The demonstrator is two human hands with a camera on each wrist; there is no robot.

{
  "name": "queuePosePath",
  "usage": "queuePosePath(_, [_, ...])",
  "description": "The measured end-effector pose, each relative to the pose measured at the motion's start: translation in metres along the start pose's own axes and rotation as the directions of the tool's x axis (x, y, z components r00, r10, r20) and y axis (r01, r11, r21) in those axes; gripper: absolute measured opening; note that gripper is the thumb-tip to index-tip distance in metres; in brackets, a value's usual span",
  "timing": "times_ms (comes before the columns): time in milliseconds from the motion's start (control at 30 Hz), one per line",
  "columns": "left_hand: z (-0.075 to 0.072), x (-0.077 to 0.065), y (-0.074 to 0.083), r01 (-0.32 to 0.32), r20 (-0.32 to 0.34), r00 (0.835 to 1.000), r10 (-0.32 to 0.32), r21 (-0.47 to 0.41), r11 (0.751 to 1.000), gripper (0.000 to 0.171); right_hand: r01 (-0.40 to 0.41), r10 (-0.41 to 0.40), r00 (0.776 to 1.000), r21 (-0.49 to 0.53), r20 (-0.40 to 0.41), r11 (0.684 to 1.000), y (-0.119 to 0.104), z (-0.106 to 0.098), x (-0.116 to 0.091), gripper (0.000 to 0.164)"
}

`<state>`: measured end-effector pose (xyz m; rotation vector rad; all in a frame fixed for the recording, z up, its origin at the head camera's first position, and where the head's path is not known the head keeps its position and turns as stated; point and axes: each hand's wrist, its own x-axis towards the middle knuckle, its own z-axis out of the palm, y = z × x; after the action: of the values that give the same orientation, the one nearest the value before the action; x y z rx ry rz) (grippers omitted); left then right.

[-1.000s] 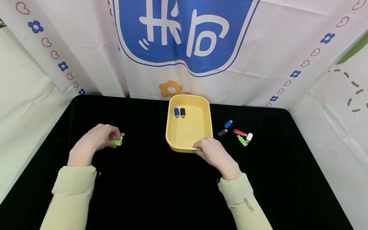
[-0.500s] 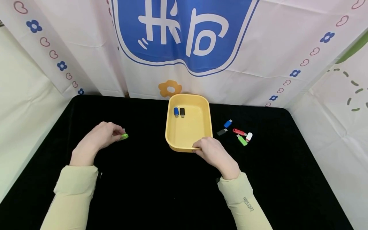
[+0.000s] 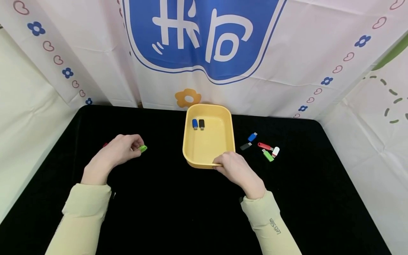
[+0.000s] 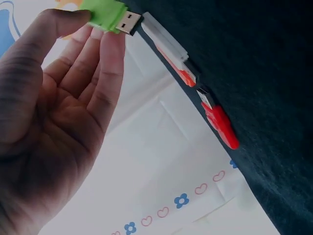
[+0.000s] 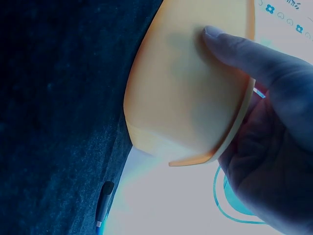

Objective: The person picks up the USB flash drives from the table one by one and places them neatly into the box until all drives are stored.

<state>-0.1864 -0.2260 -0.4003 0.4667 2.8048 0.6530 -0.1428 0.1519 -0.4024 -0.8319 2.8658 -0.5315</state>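
Between thumb and fingertips my left hand (image 3: 122, 150) pinches a green USB stick (image 4: 105, 13), its metal plug bare. Behind that hand, in the left wrist view, a white-and-red USB stick (image 4: 168, 46) and a red USB stick (image 4: 221, 125) lie on the black tabletop; the hand hides most of both in the head view. My right hand (image 3: 239, 171) grips the near right rim of a yellow tray (image 3: 208, 141), thumb on one side of the wall and fingers on the other. Inside the tray, toward its far left, lie a blue USB stick (image 3: 195, 124) and a black USB stick (image 3: 202, 124) side by side.
Right of the tray lie another blue USB stick (image 3: 252, 137), a dark grey one (image 3: 245, 146), a red one (image 3: 265, 146), a white one (image 3: 275, 152) and a green one (image 3: 268, 155). A printed curtain (image 3: 153, 85) hangs along the table's far edge.
My left hand has lifted the green USB stick from beside the other sticks and moved it right, toward the tray. The right hand has kept its grip on the rim.
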Motion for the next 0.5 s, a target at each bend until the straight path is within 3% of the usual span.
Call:
queuePosePath(233, [0.001,0.0,0.008,-0.082,-0.072,0.994,0.086,0.047,0.995,0.037,0.001,-0.001,1.0,-0.003,0.002,1.0,-0.001,0.0,0.0,0.014])
queuePosePath(367, [0.001,0.0,0.013,-0.116,-0.107,0.987,0.122,0.06,0.991,0.033,0.0,0.0,1.0,-0.004,0.001,1.0,-0.001,0.0,0.0,0.015])
queuePosePath(500, [0.001,0.001,0.015,-0.116,-0.12,0.986,0.12,0.034,0.993,0.03,0.0,0.0,1.0,-0.002,0.003,1.0,-0.001,-0.001,0.0,0.015])
